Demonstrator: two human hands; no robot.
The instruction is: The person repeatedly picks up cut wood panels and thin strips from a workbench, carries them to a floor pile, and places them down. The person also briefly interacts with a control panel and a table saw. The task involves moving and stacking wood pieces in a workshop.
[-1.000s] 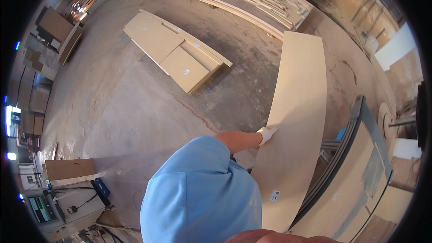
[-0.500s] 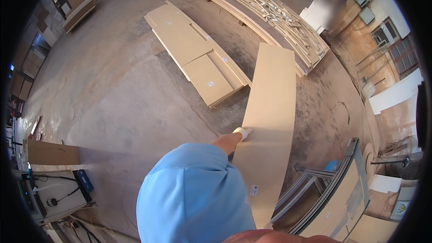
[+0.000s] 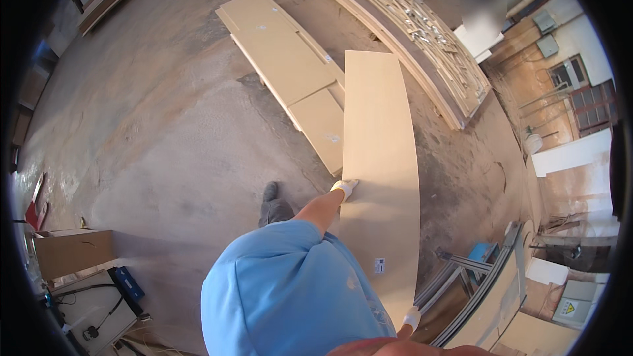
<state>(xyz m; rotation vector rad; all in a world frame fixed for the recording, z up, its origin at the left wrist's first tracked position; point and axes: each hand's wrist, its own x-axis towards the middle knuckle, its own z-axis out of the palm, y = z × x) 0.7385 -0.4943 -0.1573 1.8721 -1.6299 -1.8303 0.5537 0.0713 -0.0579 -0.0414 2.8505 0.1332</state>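
A long beige board [image 3: 381, 132] with a small white label near its close end stretches away in front of me. My left hand [image 3: 345, 189], in a white glove, grips its left edge about halfway along, the thumb lying over the top face. At the close right corner my right hand [image 3: 410, 318], gloved too, is closed round the edge; its fingers under the board are hidden. The board's left edge overlaps part of a low stack of beige panels [image 3: 283, 59] on the floor.
Behind the board to the right lies a larger stack [image 3: 395, 46] topped with loose offcuts. A machine table with a metal rail [image 3: 488, 290] stands close at right. To the left are a brown panel [image 3: 74, 254] and a cabinet with cables [image 3: 92, 310]. A blurred person is at the far right.
The board's far end has swung left, over the panel stack's edge. My left hand has shifted slightly left with it. My right hand and one of my feet have come into fuller view.
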